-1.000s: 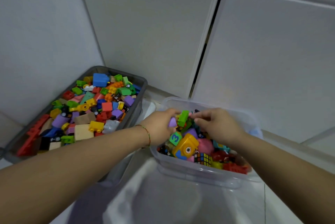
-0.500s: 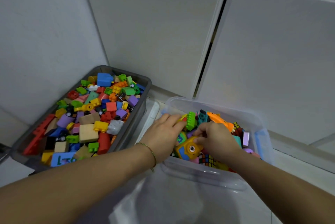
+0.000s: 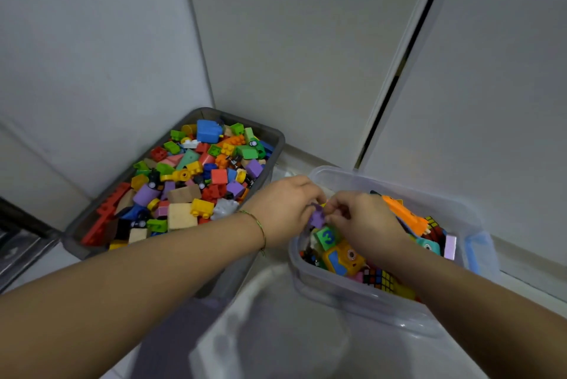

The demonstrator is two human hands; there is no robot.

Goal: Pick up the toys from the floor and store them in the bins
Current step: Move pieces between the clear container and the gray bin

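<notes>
Item under handling: purple brick [image 3: 317,219], centre of the frame, over the left end of the clear bin [image 3: 337,291].
Left hand [image 3: 285,209]: fingers curled onto the left side of the purple brick, pinching it; thin bracelet [image 3: 261,226] at the wrist.
Right hand [image 3: 365,222]: thumb and forefinger closed on the right side of the same brick; both hands meet on it.
Clear bin contents: green block [image 3: 328,237] marked 3 just below the brick, yellow toy [image 3: 343,259] below that, puzzle cube [image 3: 380,279] at the near wall, orange toy [image 3: 402,213] to the right of the right hand.
Grey bin [image 3: 276,136]: left of centre, heaped with mixed bricks, just beside the clear bin.
Background: white cabinet doors [image 3: 306,56] across the upper frame.
Contact with the toys below: cannot be told; the fingers hide the brick's underside.
Handling judgement: hard moulded plastic, light, stiff, not fragile; smooth faces could slip under a loose pinch.
Recommended hold: the flat side walls, thumb opposite forefinger; one hand should suffice.
Step in hand, judged: sorting the brick, probably for the grey bin with its like.
Risk: low; a dropped brick would fall back into the clear bin.
</notes>
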